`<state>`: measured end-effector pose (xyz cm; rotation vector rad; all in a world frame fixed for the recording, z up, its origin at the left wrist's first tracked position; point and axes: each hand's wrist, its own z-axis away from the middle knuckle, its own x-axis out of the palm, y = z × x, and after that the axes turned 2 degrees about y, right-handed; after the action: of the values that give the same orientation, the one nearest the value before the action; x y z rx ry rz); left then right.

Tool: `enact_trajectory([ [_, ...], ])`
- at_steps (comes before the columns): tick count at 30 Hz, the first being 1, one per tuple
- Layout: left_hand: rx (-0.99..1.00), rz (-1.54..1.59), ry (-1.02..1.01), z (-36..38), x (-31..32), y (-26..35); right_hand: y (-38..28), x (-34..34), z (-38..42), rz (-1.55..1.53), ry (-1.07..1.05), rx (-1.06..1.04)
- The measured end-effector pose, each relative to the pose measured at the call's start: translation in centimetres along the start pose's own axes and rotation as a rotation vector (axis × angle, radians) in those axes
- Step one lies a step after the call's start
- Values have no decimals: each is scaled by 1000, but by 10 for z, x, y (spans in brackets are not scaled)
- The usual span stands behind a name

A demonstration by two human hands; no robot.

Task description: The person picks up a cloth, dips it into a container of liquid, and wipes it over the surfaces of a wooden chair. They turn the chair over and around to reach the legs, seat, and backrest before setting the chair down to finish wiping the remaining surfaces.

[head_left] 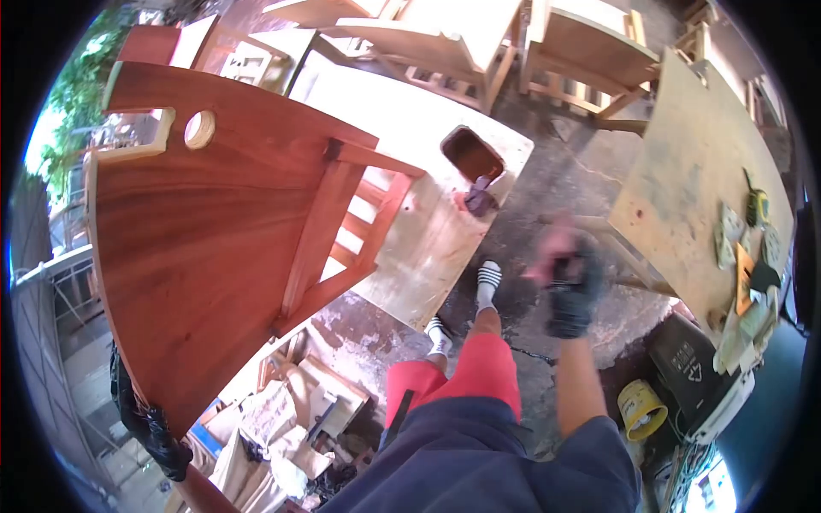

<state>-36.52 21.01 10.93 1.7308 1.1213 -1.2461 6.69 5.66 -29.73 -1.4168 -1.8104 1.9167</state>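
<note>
A large wooden panel stained reddish brown (214, 222), with a round hole and a slatted frame joined to it, stands tilted on a pale worktable (410, 282). At its lower left edge my left hand (152, 427), in a black glove, grips the panel. My right hand (571, 282), gloved in black and smeared by motion, is over the floor right of the worktable, with a blurred pinkish cloth at its fingers. On the worktable are a dark rectangular tray of brown liquid (472, 154) and a crumpled stained rag (481, 198).
Unstained wooden pieces (419, 43) stand behind the worktable. To the right, another table (684, 188) holds a tape measure (757, 208) and small items. A yellow bucket (641, 409) and a black container (682, 361) are below it. Scraps and cloths (274, 419) lie at lower left.
</note>
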Motion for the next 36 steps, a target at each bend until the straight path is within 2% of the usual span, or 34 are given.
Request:
enact_trajectory([
  [1,-12,-37,18,4,0,-5,-10,40,26,-80,-183,175],
  [2,-6,-88,32,9,-2,-13,9,92,50,21,-302,131],
  [4,62,-257,159,45,-12,-59,30,173,69,-135,-563,89],
  [5,95,-319,161,64,-27,-81,25,203,72,9,-472,-61],
  [7,153,-423,102,92,-55,-115,43,285,79,173,-487,-159],
  [8,181,-462,40,103,-68,-126,47,325,77,264,-443,-163],
  [9,130,-456,48,108,-76,-127,48,357,67,325,-533,-77],
  [10,72,-439,72,108,-74,-123,56,389,68,298,-449,-37],
  [12,-34,-385,130,102,-65,-115,54,424,73,177,-466,14],
  [15,-126,-340,184,98,-52,-111,66,413,101,160,-582,-506],
  [17,-159,-319,216,97,-48,-112,61,371,106,-177,-791,45],
  [19,-181,-307,227,96,-48,-114,70,341,105,-192,-878,315],
  [21,-195,-294,245,94,-45,-115,99,332,104,307,-742,69],
  [22,-200,-287,247,93,-42,-118,116,347,108,398,-501,-159],
  [24,-204,-273,261,90,-36,-122,112,372,92,463,-509,-49],
  [26,-204,-268,270,88,-35,-124,106,408,81,457,-510,-220],
  [27,-205,-263,278,89,-35,-125,83,407,79,455,-683,-173],
  [30,-212,-253,294,90,-38,-128,93,417,106,430,-603,-418],
  [31,-217,-250,299,90,-41,-130,111,397,107,319,-662,-324],
  [32,-221,-246,304,91,-43,-131,118,387,104,445,-467,-198],
  [34,-230,-238,310,92,-50,-134,112,363,89,509,-274,-3],
  [36,-247,-218,324,94,-63,-137,108,366,84,588,-353,118],
])
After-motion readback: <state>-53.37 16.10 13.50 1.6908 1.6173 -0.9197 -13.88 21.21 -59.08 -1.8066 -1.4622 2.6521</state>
